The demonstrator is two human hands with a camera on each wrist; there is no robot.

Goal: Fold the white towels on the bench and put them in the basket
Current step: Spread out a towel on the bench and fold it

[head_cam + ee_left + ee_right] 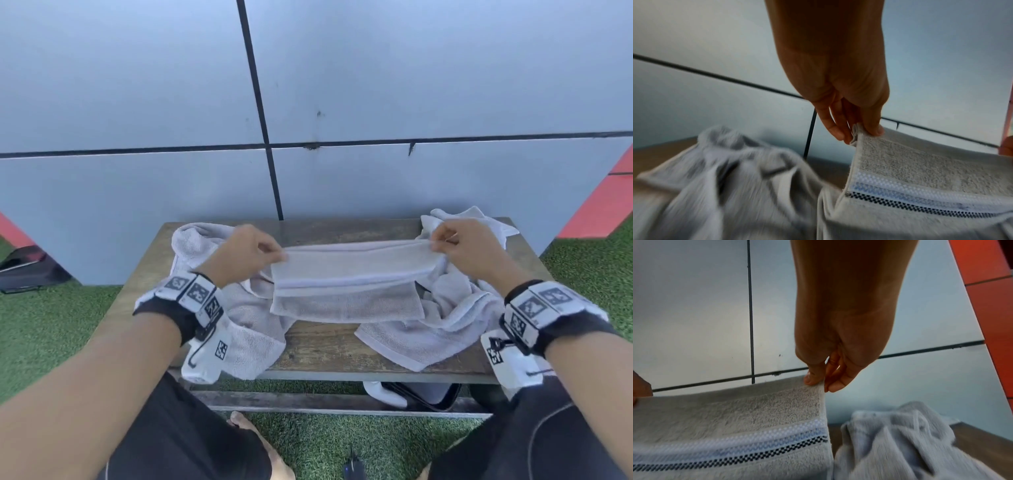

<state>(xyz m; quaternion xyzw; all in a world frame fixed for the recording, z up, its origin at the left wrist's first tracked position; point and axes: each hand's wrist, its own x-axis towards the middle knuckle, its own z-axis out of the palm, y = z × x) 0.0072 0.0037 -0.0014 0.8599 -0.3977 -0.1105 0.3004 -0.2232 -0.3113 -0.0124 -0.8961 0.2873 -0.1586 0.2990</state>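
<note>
A white towel point(349, 274) with a woven band and a dark checked stripe hangs stretched between my two hands above the wooden bench point(329, 346). My left hand point(274, 253) pinches its top left corner between thumb and fingers point(875, 129); the same towel point(920, 170) fills the lower right of the left wrist view. My right hand point(440, 245) pinches the top right corner, thumb in front, and the towel point(735, 418) drops away below it. Its lower edge lies on the bench.
Crumpled white towels lie on the bench at the left point(239, 329) and at the right point(442, 318). A grey panelled wall point(376, 85) rises right behind the bench. Green turf point(51, 329) surrounds it. A dark-rimmed container with white cloth point(421, 394) sits under the bench.
</note>
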